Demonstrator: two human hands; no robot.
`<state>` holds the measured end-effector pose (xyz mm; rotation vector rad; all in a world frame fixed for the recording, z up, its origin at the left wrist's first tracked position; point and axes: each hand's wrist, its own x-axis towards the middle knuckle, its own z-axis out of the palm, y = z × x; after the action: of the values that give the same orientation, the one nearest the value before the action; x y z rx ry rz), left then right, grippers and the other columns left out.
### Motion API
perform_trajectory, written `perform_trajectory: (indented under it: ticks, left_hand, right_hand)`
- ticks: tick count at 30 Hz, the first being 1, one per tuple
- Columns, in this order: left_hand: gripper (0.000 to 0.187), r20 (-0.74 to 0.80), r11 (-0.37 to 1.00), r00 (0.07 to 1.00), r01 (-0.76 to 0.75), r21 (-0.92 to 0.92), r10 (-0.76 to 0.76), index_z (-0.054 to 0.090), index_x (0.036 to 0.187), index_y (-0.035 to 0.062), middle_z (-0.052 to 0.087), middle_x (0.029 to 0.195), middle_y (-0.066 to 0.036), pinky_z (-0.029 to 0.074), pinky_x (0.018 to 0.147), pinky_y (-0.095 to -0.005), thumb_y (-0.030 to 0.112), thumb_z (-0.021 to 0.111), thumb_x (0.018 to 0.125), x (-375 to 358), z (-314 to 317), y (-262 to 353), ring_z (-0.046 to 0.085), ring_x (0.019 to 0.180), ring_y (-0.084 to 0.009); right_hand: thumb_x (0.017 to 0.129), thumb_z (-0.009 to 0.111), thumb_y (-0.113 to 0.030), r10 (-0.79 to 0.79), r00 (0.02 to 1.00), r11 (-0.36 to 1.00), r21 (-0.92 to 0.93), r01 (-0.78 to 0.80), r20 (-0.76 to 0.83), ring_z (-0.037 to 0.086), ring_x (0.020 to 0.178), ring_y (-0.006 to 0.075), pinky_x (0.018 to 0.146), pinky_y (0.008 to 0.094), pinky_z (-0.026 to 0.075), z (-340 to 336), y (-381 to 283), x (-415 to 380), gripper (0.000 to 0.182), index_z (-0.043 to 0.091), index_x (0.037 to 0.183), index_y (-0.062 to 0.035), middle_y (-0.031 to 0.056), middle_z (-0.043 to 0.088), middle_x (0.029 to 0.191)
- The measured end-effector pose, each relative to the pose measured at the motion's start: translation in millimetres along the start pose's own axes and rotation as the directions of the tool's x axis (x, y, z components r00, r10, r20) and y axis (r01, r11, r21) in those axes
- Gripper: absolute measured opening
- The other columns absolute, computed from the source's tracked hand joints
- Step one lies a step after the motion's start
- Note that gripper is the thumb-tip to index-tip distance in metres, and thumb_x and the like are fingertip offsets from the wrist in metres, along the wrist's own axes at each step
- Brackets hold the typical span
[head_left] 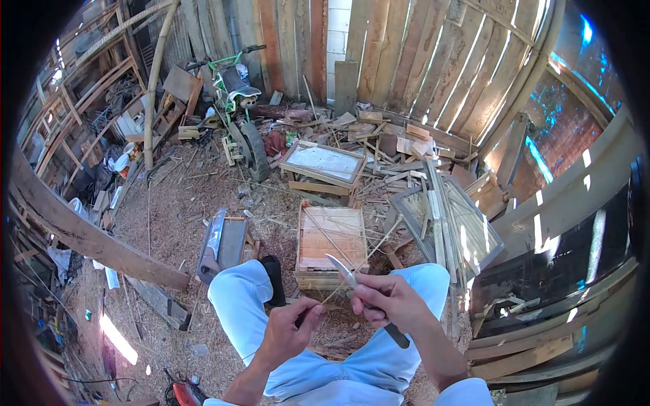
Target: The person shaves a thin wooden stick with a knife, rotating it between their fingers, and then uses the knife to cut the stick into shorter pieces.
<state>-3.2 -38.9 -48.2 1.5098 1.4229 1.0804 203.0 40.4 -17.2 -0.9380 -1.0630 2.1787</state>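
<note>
My right hand [396, 301] is closed around the dark handle of a knife [344, 272], its bare blade pointing up and to the left. My left hand [290, 333] is closed in a pinch on a thin wooden strip [333, 294], which runs toward the knife. Part of the strip is hidden by the fingers. Both hands are above my lap, between my knees. Just beyond them a shallow wooden box [332, 233] stands on the ground, with thin sticks lying across it.
What looks like a handsaw [212, 249] rests on a small bench [233, 245] by my left knee. Farther off are a framed panel [321, 162], a scrap-wood heap [386, 139] and a small green motorbike [237, 91]. A slanting beam [95, 223] crosses the left; a red tool [186, 394] lies below.
</note>
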Motion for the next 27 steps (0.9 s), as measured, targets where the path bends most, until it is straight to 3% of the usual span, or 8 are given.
perform_trajectory:
  ticks: [3, 6, 10, 13, 16, 19, 24, 27]
  left_hand:
    - [0.012, 0.007, 0.999, 1.0, 0.022, -0.036, -0.022, 0.062, 0.088, -0.0021, 0.058, 0.06, -0.004, 0.041, 0.049, -0.0237, 0.009, 0.057, 0.09, -2, -3, -2, 0.052, 0.053, -0.0084]
    - [0.012, 0.003, 1.0, 1.0, 0.019, 0.023, -0.019, 0.062, 0.088, -0.0024, 0.058, 0.06, -0.004, 0.041, 0.049, -0.0238, 0.008, 0.057, 0.09, -4, -4, -5, 0.052, 0.053, -0.0083]
    - [0.012, -0.015, 1.0, 1.0, 0.016, 0.008, -0.016, 0.062, 0.087, -0.0026, 0.058, 0.06, -0.005, 0.041, 0.049, -0.0238, 0.008, 0.057, 0.09, -3, -1, -5, 0.052, 0.053, -0.0084]
    - [0.012, -0.008, 1.0, 1.0, 0.021, -0.004, -0.021, 0.062, 0.086, -0.0026, 0.058, 0.06, -0.005, 0.041, 0.049, -0.0236, 0.008, 0.057, 0.089, -1, 0, -7, 0.052, 0.053, -0.0084]
    - [0.012, -0.006, 1.0, 1.0, 0.016, -0.004, -0.016, 0.062, 0.085, -0.0025, 0.058, 0.06, -0.004, 0.04, 0.049, -0.0235, 0.008, 0.057, 0.089, -5, -1, -9, 0.052, 0.053, -0.0082]
    - [0.012, -0.013, 1.0, 1.0, 0.01, 0.0, -0.01, 0.062, 0.085, -0.0021, 0.058, 0.059, -0.004, 0.04, 0.048, -0.0238, 0.009, 0.058, 0.089, -4, -3, -6, 0.052, 0.053, -0.0082]
    - [0.011, -0.022, 0.998, 1.0, 0.004, 0.059, -0.002, 0.062, 0.086, -0.0012, 0.059, 0.06, -0.005, 0.04, 0.048, -0.0246, 0.009, 0.058, 0.089, 0, -1, -4, 0.053, 0.053, -0.0087]
    - [0.011, -0.025, 0.998, 1.0, 0.009, 0.069, -0.008, 0.062, 0.086, -0.0009, 0.06, 0.06, -0.005, 0.041, 0.048, -0.0247, 0.009, 0.058, 0.089, 3, 1, -3, 0.053, 0.053, -0.0089]
  right_hand:
    - [0.094, 0.052, -0.015, 0.002, 1.0, 1.0, 0.005, -0.002, 0.002, 0.036, 0.051, 0.0039, 0.042, 0.0175, 0.03, -15, -10, -4, 0.032, 0.053, 0.124, -0.0026, 0.0033, 0.055, 0.078]
    - [0.094, 0.053, -0.014, -0.105, 0.99, 0.994, 0.027, 0.108, -0.098, 0.037, 0.05, 0.0037, 0.041, 0.0161, 0.032, -26, -34, -8, 0.028, 0.055, 0.118, -0.0005, 0.0031, 0.053, 0.075]
    - [0.094, 0.053, -0.016, -0.125, 0.985, 0.992, -0.011, 0.125, -0.122, 0.037, 0.05, 0.0035, 0.041, 0.0163, 0.032, -17, -20, -7, 0.026, 0.056, 0.115, -0.0004, 0.0033, 0.054, 0.075]
    - [0.093, 0.054, -0.017, -0.032, 0.999, 0.999, -0.012, 0.032, -0.015, 0.038, 0.05, 0.0035, 0.04, 0.0165, 0.032, -11, -7, -5, 0.023, 0.057, 0.11, 0.0, 0.0036, 0.055, 0.076]
    - [0.094, 0.054, -0.018, -0.135, 0.978, 0.986, 0.071, 0.148, -0.156, 0.037, 0.05, 0.0029, 0.038, 0.0162, 0.031, -37, -30, -6, 0.022, 0.057, 0.105, -0.0001, 0.0036, 0.055, 0.074]
    - [0.094, 0.053, -0.017, -0.19, 0.966, 0.982, -0.01, 0.191, -0.176, 0.037, 0.049, 0.0025, 0.038, 0.0161, 0.03, -31, -40, -12, 0.021, 0.056, 0.106, 0.0, 0.0035, 0.054, 0.074]
    - [0.094, 0.052, -0.015, -0.199, 0.971, 0.978, 0.043, 0.207, -0.132, 0.037, 0.049, 0.0033, 0.038, 0.0164, 0.03, -30, -39, -10, 0.022, 0.056, 0.11, 0.0001, 0.0041, 0.055, 0.074]
    - [0.094, 0.052, -0.014, -0.141, 0.982, 0.989, -0.067, 0.133, -0.129, 0.038, 0.049, 0.0038, 0.039, 0.0172, 0.031, -16, -30, -10, 0.025, 0.056, 0.114, -0.0007, 0.0043, 0.056, 0.073]
